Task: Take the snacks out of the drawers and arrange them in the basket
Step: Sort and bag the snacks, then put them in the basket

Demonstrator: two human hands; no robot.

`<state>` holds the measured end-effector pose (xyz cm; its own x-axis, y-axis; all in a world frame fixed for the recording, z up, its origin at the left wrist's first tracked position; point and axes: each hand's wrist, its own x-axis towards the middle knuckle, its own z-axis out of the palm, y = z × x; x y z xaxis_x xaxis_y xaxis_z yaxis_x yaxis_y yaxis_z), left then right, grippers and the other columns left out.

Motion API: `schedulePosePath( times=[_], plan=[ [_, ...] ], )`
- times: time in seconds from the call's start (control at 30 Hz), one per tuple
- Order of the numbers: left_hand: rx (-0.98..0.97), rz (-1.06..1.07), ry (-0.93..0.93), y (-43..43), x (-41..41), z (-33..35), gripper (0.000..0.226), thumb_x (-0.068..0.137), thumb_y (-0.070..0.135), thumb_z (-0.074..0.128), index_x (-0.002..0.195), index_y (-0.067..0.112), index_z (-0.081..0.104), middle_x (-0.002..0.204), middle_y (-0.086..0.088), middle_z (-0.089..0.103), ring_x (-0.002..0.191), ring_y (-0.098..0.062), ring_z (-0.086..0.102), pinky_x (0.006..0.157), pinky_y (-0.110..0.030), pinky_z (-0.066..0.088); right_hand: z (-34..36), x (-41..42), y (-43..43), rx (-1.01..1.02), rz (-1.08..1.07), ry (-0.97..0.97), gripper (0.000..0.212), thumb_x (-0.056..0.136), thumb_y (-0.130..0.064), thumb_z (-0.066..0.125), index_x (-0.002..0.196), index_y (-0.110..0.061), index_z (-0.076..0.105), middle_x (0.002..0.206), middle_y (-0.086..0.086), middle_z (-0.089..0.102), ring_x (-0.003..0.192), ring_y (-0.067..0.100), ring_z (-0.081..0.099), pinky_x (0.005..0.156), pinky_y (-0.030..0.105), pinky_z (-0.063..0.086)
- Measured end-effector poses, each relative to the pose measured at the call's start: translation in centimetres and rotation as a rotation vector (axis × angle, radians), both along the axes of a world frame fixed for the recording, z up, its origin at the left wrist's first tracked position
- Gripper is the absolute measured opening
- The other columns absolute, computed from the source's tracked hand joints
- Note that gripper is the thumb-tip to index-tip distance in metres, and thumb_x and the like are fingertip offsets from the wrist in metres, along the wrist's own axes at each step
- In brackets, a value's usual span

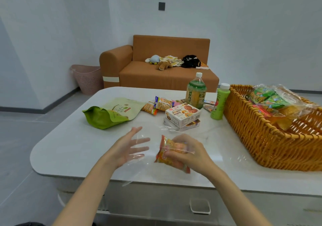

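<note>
Hands over the near edge of the white, round-cornered desk (69,149). Our right hand (188,149) curls round an orange-and-yellow crinkled snack packet (169,154), gripping it from the right and holding it tilted just above the desk top. A sheet of clear plastic wrap (139,166) hangs around the packet and spreads left. Our left hand (129,147) is wide, fingers straight and fanned, palm turned toward the packet; the wrap lies across its fingers. We cannot tell whether the packet sits inside the wrap or only behind it.

At the right of the desk we note the large orange-brown woven wicker basket (252,126). It holds green, red and yellow snack packs in clear film (266,96).

Farther back on the desk:
- a light-green stand-up pouch (111,114), lying on its side, left of centre
- small striped cracker packets (160,104) behind it to the right
- two stacked white biscuit boxes (183,115), centre
- a round green-tea bottle with a white cap (196,93), upright behind the boxes
- a slim bright-green bottle with a white cap (218,103), upright just beside the basket wall

Below the desk edge we see a pale grey drawer front (156,201) with a recessed handle (200,206).

Beyond: an orange fabric sofa (165,79) with plush toys (163,65), and a pink perforated plastic bin (88,79) by the wall.
</note>
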<state>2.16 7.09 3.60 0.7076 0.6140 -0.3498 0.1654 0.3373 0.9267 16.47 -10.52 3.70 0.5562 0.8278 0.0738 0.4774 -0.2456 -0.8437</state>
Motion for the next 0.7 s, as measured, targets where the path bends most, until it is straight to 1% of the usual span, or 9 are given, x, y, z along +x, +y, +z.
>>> schedulePosePath(
  times=[0.07,0.1,0.17,0.23,0.3,0.37,0.47,0.6,0.7],
  plan=[
    [-0.017,-0.042,-0.005,-0.8,0.6,-0.2,0.04,0.097,0.056,0.036,0.134,0.044,0.044,0.125,-0.002,0.063,0.11,-0.03,0.062,0.093,-0.047,0.051,0.2,-0.3,0.9,-0.1,0.107,0.239,0.048,0.079,-0.036,0.076,0.118,-0.03,0.049,0.114,-0.007,0.056,0.098,0.008,0.06,0.073,0.019,0.055],
    [-0.018,-0.058,-0.001,-1.1,0.9,-0.4,0.041,0.096,0.058,0.035,0.134,0.046,0.044,0.129,-0.003,0.059,0.112,-0.031,0.06,0.096,-0.048,0.05,0.3,-0.4,1.2,-0.151,0.159,0.314,0.048,0.083,-0.03,0.074,0.122,-0.028,0.045,0.115,-0.002,0.056,0.098,0.009,0.062,0.072,0.016,0.053],
    [0.013,-0.066,0.013,-1.6,1.4,-0.6,0.041,0.095,0.059,0.033,0.133,0.047,0.044,0.132,-0.004,0.056,0.116,-0.032,0.058,0.097,-0.05,0.049,0.4,-0.5,1.4,-0.197,0.218,0.373,0.046,0.086,-0.018,0.069,0.125,-0.018,0.046,0.11,0.005,0.061,0.095,0.013,0.066,0.077,0.017,0.055],
    [0.037,-0.052,-0.01,-1.6,1.9,-0.8,0.041,0.096,0.058,0.03,0.133,0.045,0.045,0.124,-0.003,0.064,0.112,-0.03,0.062,0.096,-0.049,0.049,0.3,-0.6,1.6,-0.184,0.244,0.38,0.045,0.087,-0.014,0.066,0.127,-0.006,0.048,0.106,0.004,0.064,0.093,0.012,0.066,0.086,0.021,0.054],
    [0.045,-0.03,-0.056,-1.4,2.4,-1.1,0.043,0.097,0.057,0.03,0.133,0.043,0.048,0.115,-0.002,0.07,0.107,-0.03,0.065,0.093,-0.047,0.051,0.0,-0.7,1.8,-0.139,0.256,0.398,0.033,0.085,-0.015,0.07,0.115,-0.007,0.057,0.103,0.002,0.068,0.094,0.01,0.066,0.091,0.026,0.053],
    [0.055,0.017,-0.101,-1.4,2.8,-1.1,0.042,0.097,0.055,0.032,0.13,0.039,0.052,0.109,-0.002,0.072,0.103,-0.029,0.067,0.092,-0.046,0.053,-0.5,-0.8,2.1,-0.096,0.256,0.379,0.023,0.083,-0.013,0.073,0.102,-0.004,0.064,0.1,0.005,0.072,0.094,0.015,0.068,0.093,0.033,0.053],
    [0.109,0.084,-0.118,-1.6,3.6,-1.1,0.039,0.1,0.052,0.03,0.124,0.037,0.056,0.104,0.003,0.073,0.095,-0.023,0.07,0.093,-0.042,0.05,-1.9,-0.8,2.6,-0.13,0.278,0.296,0.029,0.079,-0.017,0.077,0.105,-0.006,0.069,0.102,0.007,0.073,0.099,0.022,0.068,0.097,0.042,0.051],
    [0.136,0.127,-0.124,-1.4,4.2,-1.2,0.036,0.101,0.05,0.03,0.119,0.037,0.059,0.1,0.004,0.074,0.093,-0.021,0.071,0.086,-0.034,0.05,-2.4,-0.4,3.0,-0.148,0.322,0.292,0.026,0.081,-0.016,0.075,0.106,-0.016,0.071,0.099,0.003,0.074,0.099,0.02,0.068,0.097,0.039,0.051],
    [0.155,0.15,-0.123,-1.4,4.4,-1.2,0.037,0.101,0.05,0.03,0.121,0.038,0.058,0.096,0.005,0.075,0.089,-0.02,0.072,0.086,-0.036,0.051,-1.9,-0.1,3.2,-0.167,0.323,0.301,0.032,0.086,-0.014,0.07,0.116,-0.016,0.062,0.104,0.002,0.07,0.097,0.013,0.067,0.092,0.027,0.053]
  ],
)
